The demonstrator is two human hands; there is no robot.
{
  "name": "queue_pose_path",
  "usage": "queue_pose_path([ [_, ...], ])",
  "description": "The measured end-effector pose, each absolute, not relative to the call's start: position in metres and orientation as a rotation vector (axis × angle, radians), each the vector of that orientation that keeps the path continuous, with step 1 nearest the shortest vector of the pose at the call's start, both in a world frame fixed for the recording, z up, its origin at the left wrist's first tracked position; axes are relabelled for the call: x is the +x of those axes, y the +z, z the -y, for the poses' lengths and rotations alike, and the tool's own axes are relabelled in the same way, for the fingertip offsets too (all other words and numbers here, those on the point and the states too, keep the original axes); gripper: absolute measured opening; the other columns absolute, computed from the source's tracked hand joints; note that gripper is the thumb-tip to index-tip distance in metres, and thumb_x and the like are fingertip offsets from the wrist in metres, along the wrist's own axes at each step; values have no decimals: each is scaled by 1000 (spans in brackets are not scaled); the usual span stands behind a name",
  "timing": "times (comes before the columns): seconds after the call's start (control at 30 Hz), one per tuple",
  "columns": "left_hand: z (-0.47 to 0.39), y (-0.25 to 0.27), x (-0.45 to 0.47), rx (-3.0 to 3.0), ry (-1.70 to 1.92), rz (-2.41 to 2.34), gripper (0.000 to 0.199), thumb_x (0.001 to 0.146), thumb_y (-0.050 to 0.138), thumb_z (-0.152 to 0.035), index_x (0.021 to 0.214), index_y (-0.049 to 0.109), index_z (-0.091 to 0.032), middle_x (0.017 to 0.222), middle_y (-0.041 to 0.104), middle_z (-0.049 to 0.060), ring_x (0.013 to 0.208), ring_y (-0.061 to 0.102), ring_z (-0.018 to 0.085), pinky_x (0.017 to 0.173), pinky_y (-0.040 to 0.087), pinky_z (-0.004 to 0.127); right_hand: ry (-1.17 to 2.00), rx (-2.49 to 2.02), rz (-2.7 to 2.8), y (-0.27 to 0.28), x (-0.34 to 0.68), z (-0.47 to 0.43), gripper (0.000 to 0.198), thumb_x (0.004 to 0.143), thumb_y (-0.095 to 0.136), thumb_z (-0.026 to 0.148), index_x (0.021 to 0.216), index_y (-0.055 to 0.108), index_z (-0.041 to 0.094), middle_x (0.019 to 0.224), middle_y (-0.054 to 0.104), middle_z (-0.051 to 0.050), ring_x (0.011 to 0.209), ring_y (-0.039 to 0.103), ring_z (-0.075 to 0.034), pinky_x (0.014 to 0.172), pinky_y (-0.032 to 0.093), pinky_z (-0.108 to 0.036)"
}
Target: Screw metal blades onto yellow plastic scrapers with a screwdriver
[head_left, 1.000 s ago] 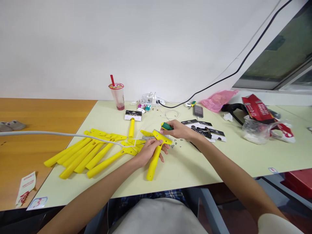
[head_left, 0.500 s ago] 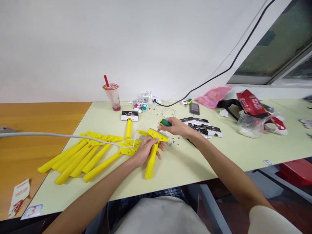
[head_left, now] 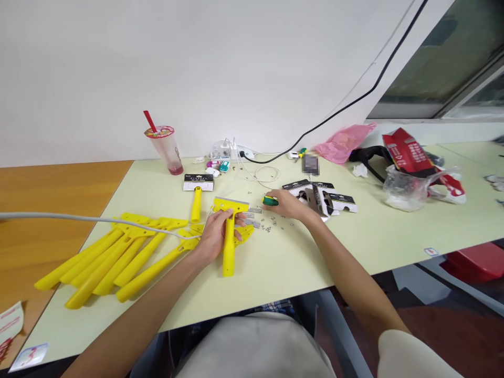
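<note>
My left hand (head_left: 213,234) is wrapped round the neck of a yellow scraper (head_left: 229,252), its wide head away from me and its handle toward me. A metal blade edge shows along that head. In my right hand (head_left: 290,205) is a screwdriver with a green and yellow handle (head_left: 270,200); its shaft is hidden. Small screws (head_left: 269,222) lie scattered between the hands, beside flat metal blades (head_left: 251,223). Part of another yellow piece (head_left: 247,234) shows beneath my left hand. More yellow scrapers (head_left: 118,247) are piled at the left.
A scraper with a black-and-white card cover (head_left: 198,182) lies farther back. Similar card covers (head_left: 343,202) lie by my right forearm. A drink cup (head_left: 167,152), power strip (head_left: 224,151), pink bag (head_left: 342,143) and clear plastic bag (head_left: 407,191) line the back. A grey cable (head_left: 90,218) crosses the scraper pile.
The scraper and my left hand have shifted left, away from the screwdriver. My right hand has moved off the scraper's head, and a card cover now stands up by its wrist. The view has turned slightly.
</note>
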State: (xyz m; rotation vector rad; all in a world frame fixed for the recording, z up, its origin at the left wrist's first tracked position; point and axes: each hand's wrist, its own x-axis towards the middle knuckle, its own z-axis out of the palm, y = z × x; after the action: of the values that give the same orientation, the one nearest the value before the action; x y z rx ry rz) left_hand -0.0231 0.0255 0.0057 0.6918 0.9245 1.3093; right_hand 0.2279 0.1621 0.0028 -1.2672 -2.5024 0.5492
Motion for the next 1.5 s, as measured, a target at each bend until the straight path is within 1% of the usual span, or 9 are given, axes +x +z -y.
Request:
queue_pose_path([
  [0.17,-23,9,-21,678,1281,-925,33,84,85,-42,90,74,-12,106,81,19,79,73,21,47,57,26,515,-1140,2566,-3,220,-160,23,98,69,42,90,65,21,94,71,-8,86,60,-23,77,39,-31],
  [0.33,-19,8,-19,685,1238,-903,34,85,85,-42,93,74,-12,103,80,17,79,72,21,48,58,27,614,-1130,2529,-4,219,-159,19,100,66,38,93,66,21,95,71,-7,86,61,-23,79,40,-31],
  [0.57,-16,7,-18,693,1214,-871,37,85,86,-45,94,71,-12,106,81,18,83,74,22,49,58,27,600,-1290,2515,-9,221,-161,29,100,65,45,85,55,22,84,65,-4,75,52,-20,71,35,-32],
  [0.77,-15,9,-16,699,1203,-870,34,86,83,-43,92,73,-11,107,82,20,82,73,23,49,57,28,562,-1346,2491,-12,221,-160,31,102,62,48,87,50,23,89,66,-7,79,52,-21,72,35,-34],
  [0.93,-15,7,-15,712,1189,-868,33,87,83,-43,92,73,-12,107,82,21,84,75,24,50,58,28,566,-1347,2311,1,218,-149,32,101,62,50,87,50,23,85,62,-4,77,48,-20,73,36,-34],
  [1.07,-15,4,-14,710,1179,-886,34,87,84,-43,92,74,-11,110,82,22,85,75,24,49,58,27,756,-1256,2095,20,213,-134,34,101,65,53,90,60,21,79,58,-1,73,47,-18,71,37,-34],
  [1.2,-13,2,-10,728,1160,-884,37,86,85,-46,92,73,-12,115,82,23,88,77,26,49,60,29,1006,-1106,2012,35,207,-115,46,95,74,66,89,66,21,75,53,2,70,42,-16,67,35,-33],
  [1.37,-11,-2,-8,735,1145,-896,42,84,89,-51,87,69,-14,113,81,23,92,80,30,49,62,30,1163,-943,2094,40,196,-96,51,93,76,70,85,66,21,75,51,2,71,43,-15,67,35,-32],
  [1.5,-10,-4,-7,749,1129,-897,45,83,89,-55,88,71,-14,112,81,21,95,81,33,48,62,30,1198,-885,2129,39,192,-90,52,95,74,69,79,61,22,80,55,0,74,49,-17,69,38,-33],
])
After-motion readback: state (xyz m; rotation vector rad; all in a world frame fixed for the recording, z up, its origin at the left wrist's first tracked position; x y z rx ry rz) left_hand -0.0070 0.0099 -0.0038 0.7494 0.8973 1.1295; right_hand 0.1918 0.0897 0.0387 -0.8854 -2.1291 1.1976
